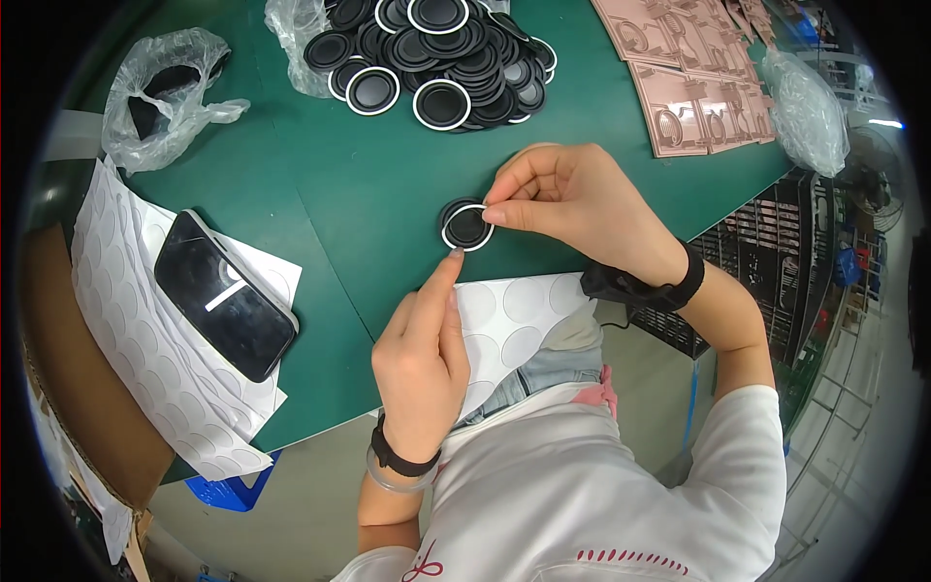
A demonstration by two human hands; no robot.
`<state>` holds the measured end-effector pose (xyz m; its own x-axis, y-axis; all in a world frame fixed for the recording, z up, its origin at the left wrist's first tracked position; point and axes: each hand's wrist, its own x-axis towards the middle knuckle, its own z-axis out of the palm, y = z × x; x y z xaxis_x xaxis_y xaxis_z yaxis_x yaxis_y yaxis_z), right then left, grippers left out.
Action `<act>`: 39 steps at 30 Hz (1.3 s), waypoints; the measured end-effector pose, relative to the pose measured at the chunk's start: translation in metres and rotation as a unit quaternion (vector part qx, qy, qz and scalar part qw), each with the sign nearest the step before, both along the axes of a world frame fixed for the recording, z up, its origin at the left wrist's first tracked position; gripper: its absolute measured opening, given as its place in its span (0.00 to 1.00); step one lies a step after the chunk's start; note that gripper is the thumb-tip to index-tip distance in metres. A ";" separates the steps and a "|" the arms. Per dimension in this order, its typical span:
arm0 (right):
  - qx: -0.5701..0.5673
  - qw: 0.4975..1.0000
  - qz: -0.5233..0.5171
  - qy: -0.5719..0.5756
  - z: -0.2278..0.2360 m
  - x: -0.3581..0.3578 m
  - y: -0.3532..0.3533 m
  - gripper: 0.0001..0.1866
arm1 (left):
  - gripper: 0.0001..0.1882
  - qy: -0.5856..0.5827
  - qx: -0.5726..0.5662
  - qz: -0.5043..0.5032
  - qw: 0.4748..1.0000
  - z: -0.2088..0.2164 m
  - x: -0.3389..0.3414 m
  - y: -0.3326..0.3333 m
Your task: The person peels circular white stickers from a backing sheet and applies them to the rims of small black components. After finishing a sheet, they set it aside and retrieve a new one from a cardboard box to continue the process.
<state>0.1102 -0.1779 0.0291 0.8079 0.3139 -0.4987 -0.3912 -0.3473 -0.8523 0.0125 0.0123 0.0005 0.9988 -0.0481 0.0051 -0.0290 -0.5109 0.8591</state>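
A white ring (pixel 447 231) lies over a round black disc (pixel 466 226) on the green table, slightly off the darker round edge behind it. My right hand (pixel 572 199) pinches the ring's right edge between thumb and forefinger. From the near side, the outstretched forefinger of my left hand (pixel 422 359) touches the ring's lower edge; its other fingers are curled and hold nothing I can see. Below the disc, a white sheet of round stickers (pixel 504 315) hangs over the table's near edge, against my lap.
Several black discs (pixel 441 102), some white-rimmed, are heaped at the back. Pinkish moulded plates (pixel 669 112) lie far right beside a plastic bag (pixel 807 112). At left are a phone (pixel 223 296) on stacked sticker sheets (pixel 145 320) and another clear bag (pixel 184 131).
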 end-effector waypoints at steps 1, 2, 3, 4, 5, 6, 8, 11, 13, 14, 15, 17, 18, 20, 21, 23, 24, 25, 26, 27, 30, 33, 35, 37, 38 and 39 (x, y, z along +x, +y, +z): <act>-0.001 1.000 -0.003 0.001 0.000 0.000 0.000 0.08 | 0.13 0.004 0.002 0.001 1.000 0.001 0.000 0.000; -0.002 1.000 -0.006 0.001 0.000 0.000 0.000 0.08 | 0.13 0.009 0.004 0.002 1.000 0.002 0.000 0.000; -0.002 1.000 -0.009 0.002 0.000 0.000 0.000 0.08 | 0.13 0.013 0.006 0.003 1.000 0.002 0.000 0.000; -0.003 1.000 -0.010 0.002 -0.001 -0.001 -0.001 0.08 | 0.13 0.013 0.006 0.003 1.000 0.002 0.000 0.000; -0.004 1.000 -0.006 -0.004 -0.001 -0.001 -0.001 0.08 | 0.13 0.011 0.003 0.004 1.000 0.001 0.000 -0.001; -0.005 1.000 -0.003 -0.009 -0.002 -0.001 -0.001 0.09 | 0.13 0.008 0.001 0.006 1.000 0.001 0.000 -0.001; -0.007 1.000 0.001 -0.015 -0.003 -0.002 -0.002 0.09 | 0.13 0.005 -0.002 0.007 1.000 -0.001 0.000 -0.001; -0.043 0.998 0.037 -0.039 -0.001 -0.002 -0.003 0.10 | 0.13 0.004 -0.004 0.008 1.000 -0.001 0.000 -0.001; -0.053 0.997 0.037 -0.043 0.000 -0.003 -0.002 0.11 | 0.13 0.002 -0.003 0.006 1.000 -0.001 0.000 -0.001; -0.062 0.996 0.037 -0.045 0.001 -0.003 -0.001 0.11 | 0.13 0.000 -0.001 0.004 1.000 -0.001 0.001 0.000; -0.071 0.996 0.037 -0.048 0.001 -0.004 0.000 0.11 | 0.13 -0.002 0.001 0.002 1.000 -0.001 0.001 0.000; -0.068 0.994 0.024 -0.076 0.002 -0.007 0.003 0.12 | 0.13 -0.013 -0.004 0.005 1.000 -0.005 -0.001 -0.001; -0.066 0.992 0.011 -0.103 0.002 -0.008 0.005 0.12 | 0.14 -0.023 -0.010 0.008 1.000 -0.007 -0.001 -0.001; -0.064 0.989 -0.004 -0.132 0.001 -0.008 0.004 0.13 | 0.14 -0.034 -0.016 0.009 0.999 -0.008 -0.001 -0.001; -0.061 0.983 0.029 -0.171 -0.001 -0.007 0.002 0.14 | 0.15 -0.027 -0.015 0.008 1.000 -0.007 -0.001 -0.001; -0.055 0.963 0.096 -0.247 -0.003 -0.004 -0.001 0.16 | 0.19 -0.011 -0.012 0.006 1.000 -0.005 0.000 -0.001; -0.055 0.963 0.095 -0.248 -0.003 -0.004 0.000 0.16 | 0.19 -0.012 -0.011 0.006 1.000 -0.004 0.000 -0.001; -0.045 0.963 0.107 -0.242 -0.004 -0.003 0.003 0.16 | 0.20 -0.011 -0.006 0.000 1.000 -0.003 0.001 -0.001; -0.035 0.964 0.119 -0.236 -0.004 -0.002 0.005 0.17 | 0.21 -0.011 -0.001 -0.006 1.000 -0.002 0.001 -0.001; -0.025 0.964 0.131 -0.230 -0.004 -0.001 0.007 0.18 | 0.22 -0.010 0.004 -0.012 1.000 -0.002 0.002 0.000; -0.023 0.967 0.137 -0.214 -0.011 0.004 0.009 0.19 | 0.24 0.010 0.028 -0.027 0.999 0.000 0.003 0.002; -0.029 0.967 0.149 -0.203 -0.011 0.009 0.008 0.20 | 0.26 0.022 0.039 -0.036 0.998 0.000 0.005 0.001; -0.039 0.965 0.166 -0.197 -0.009 0.011 0.009 0.20 | 0.27 0.024 0.040 -0.040 0.998 0.001 0.005 0.001; -0.045 0.962 0.170 -0.211 -0.008 0.010 0.011 0.20 | 0.27 0.013 0.046 -0.044 0.998 -0.002 0.006 0.002; -0.051 0.957 0.173 -0.225 -0.008 0.008 0.012 0.19 | 0.27 0.001 0.053 -0.049 0.997 -0.004 0.006 0.002; -0.057 0.953 0.177 -0.241 -0.008 0.007 0.013 0.18 | 0.28 -0.012 0.059 -0.053 0.997 -0.006 0.007 0.002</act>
<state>0.1174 -0.1652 0.0214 0.8053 0.5751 -0.1440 0.1947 -0.4859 -0.8520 0.0191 0.0146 -0.0057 0.9877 -0.1556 0.0179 -0.1091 -0.6015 0.7914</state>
